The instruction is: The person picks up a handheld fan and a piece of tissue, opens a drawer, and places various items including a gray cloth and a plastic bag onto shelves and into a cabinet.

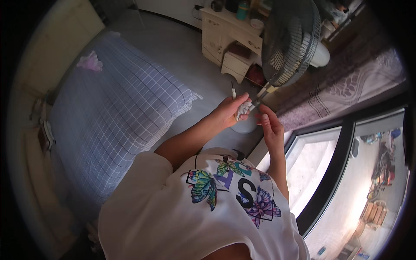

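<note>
My left hand (227,112) is closed around a crumpled whitish cloth or tissue (243,109). A slim stick-like tool (233,93), white below with a thin dark tip, rises beside the thumb of that hand. Just to the right, my right hand (273,126) has its fingers slightly bent and apart, and nothing shows in it. Beyond both hands stands a pedestal fan (287,48) with a dark wire cage. Its pole (256,102) passes behind the fingers; whether either hand touches it is hard to tell.
On the left is a bed with a checked blue-grey sheet (126,97) and a pink cloth (90,61). A cream cabinet (216,37) holding a teal container (242,10) stands ahead. To the right are a patterned curtain (347,86) and a dark-framed glass door (338,156).
</note>
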A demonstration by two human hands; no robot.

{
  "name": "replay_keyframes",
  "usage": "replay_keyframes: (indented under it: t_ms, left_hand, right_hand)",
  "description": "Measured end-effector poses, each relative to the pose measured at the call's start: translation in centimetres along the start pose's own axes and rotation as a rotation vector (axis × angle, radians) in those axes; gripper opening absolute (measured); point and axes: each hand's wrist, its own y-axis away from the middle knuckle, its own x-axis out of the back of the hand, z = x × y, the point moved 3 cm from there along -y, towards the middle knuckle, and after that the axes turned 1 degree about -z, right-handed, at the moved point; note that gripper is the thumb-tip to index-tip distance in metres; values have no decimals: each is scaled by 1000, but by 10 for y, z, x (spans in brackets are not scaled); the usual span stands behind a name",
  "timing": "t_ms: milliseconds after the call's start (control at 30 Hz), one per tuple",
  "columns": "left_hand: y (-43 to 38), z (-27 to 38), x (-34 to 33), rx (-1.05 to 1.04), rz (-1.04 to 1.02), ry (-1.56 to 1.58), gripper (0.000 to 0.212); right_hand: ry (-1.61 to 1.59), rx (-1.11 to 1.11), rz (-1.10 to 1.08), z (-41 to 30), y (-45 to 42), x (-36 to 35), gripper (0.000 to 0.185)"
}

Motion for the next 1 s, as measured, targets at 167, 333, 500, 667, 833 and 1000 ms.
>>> replay_keyframes:
  t_ms: [167, 333, 500, 667, 833, 1000]
  left_hand:
    - [35, 47, 10, -221, 27, -92, 23]
    - [66, 85, 18, -413, 205, -221, 24]
    - [70, 127, 49, -511, 281, -290, 26]
    - [66, 192, 77, -622, 369, -534, 27]
    - [51, 270, 102, -661, 348, -582, 24]
    - [73, 360, 143, -784, 587, -499, 23]
  right_hand:
    - [-73, -6, -142, 10, -24, -13, 28]
    - [-240, -12, -305, 14, -54, -58, 26]
    - [-251, -28, -454, 14, -89, -108, 26]
    - [-186, 7, -438, 7, -160, -164, 20]
    - [-135, 330, -409, -26, -251, -245, 10]
    - [-145, 340, -446, -47, -316, -306, 8]
